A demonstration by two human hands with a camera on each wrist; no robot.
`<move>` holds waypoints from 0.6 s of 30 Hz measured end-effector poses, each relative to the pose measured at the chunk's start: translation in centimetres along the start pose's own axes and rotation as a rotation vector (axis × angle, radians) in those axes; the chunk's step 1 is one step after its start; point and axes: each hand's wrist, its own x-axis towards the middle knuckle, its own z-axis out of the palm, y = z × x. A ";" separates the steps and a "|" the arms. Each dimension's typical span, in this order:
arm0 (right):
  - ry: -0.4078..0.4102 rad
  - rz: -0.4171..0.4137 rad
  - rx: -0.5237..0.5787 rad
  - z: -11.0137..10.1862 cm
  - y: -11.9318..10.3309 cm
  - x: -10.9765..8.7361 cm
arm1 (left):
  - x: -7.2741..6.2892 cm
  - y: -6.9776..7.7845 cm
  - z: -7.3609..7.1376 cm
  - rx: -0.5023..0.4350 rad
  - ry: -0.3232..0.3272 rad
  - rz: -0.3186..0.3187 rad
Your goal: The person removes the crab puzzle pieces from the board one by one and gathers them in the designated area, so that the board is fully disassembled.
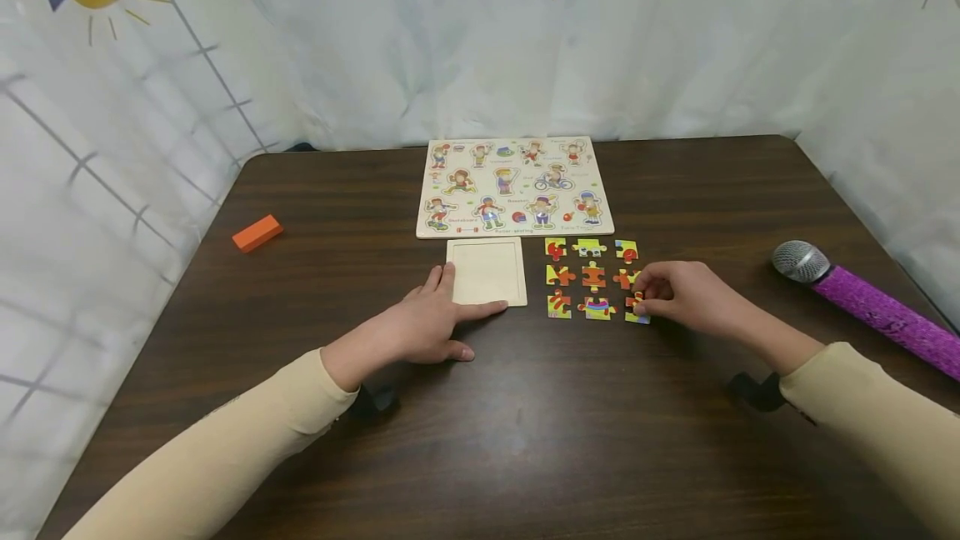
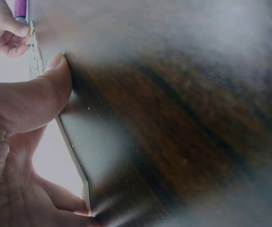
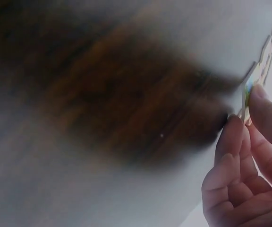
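A square wooden puzzle tray lies bare on the dark table. My left hand rests with spread, straight fingers at its left and lower edges; one finger lies along the near rim. To the right, several jigsaw pieces in yellow, red and orange sit apart in rows. At the near right corner of these rows, my right hand pinches a jigsaw piece between thumb and fingers. The right wrist view shows this jigsaw piece edge-on at the thumb tip.
Behind the tray lies a large wooden picture board with sports figures. An orange block is at the far left. A microphone with a purple glittery handle lies at the right. White patterned curtains hang round the table.
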 end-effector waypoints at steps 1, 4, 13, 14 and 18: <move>-0.002 -0.006 -0.005 0.0 0.0 0.0 | 0.0 0.0 0.0 0.000 0.000 -0.001; -0.004 -0.012 -0.014 0.2 0.0 0.1 | -0.1 0.0 0.0 0.001 0.002 0.001; 0.004 -0.017 -0.033 0.4 0.0 0.2 | 0.0 0.0 0.0 -0.006 -0.001 0.006; 0.005 -0.017 -0.032 0.4 0.0 0.2 | 0.0 0.0 0.0 -0.009 -0.002 0.004; 0.008 -0.016 -0.031 0.4 0.0 0.2 | 0.0 0.0 0.0 -0.012 -0.004 0.002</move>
